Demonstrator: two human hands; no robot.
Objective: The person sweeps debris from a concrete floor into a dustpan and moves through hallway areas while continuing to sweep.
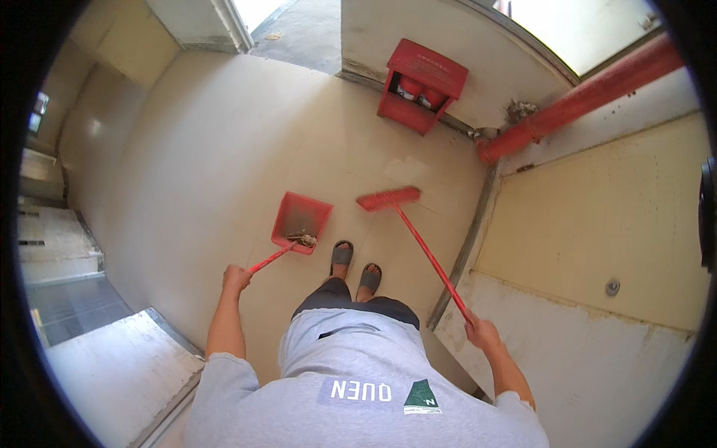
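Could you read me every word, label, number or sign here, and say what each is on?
Grey shirt: pale printed lettering and a green shape with a white mark; wording not copied here.
Red box by the wall: pale lettering on its lid, too small to read.
Elsewhere: nothing I can read.

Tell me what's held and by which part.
The left grip holds the dustpan by its handle; the right grip holds the broom high on its handle.
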